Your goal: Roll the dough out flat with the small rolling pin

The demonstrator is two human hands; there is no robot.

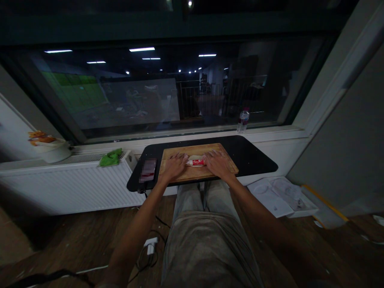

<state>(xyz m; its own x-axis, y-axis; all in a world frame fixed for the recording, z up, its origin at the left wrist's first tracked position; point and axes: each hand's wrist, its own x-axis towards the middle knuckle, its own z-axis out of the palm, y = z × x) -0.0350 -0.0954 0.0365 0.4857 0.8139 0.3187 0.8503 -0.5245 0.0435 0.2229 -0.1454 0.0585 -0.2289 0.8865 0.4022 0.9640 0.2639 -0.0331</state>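
A red-labelled bottle [197, 163] lies sideways across a wooden cutting board [192, 175], with clear plastic showing at its left part. My left hand [176, 163] is on the bottle's left end, its fingers pointing forward over the board. On the other end rests my right hand [216, 161], fingers forward as well. Both palms hide the bottle's ends. Just behind and partly beneath it shows a flat, pale piece of dough [196, 157]. Between my hands, the bottle's red middle is uncovered.
The board rests on a black table [255, 156]; a phone [148, 170] lies at its left. A water bottle [243, 121] stands on the windowsill. A green cloth [110, 157] and white pot [54, 151] sit by the radiator [75, 188]. An open white box [288, 196] and cables lie on the floor.
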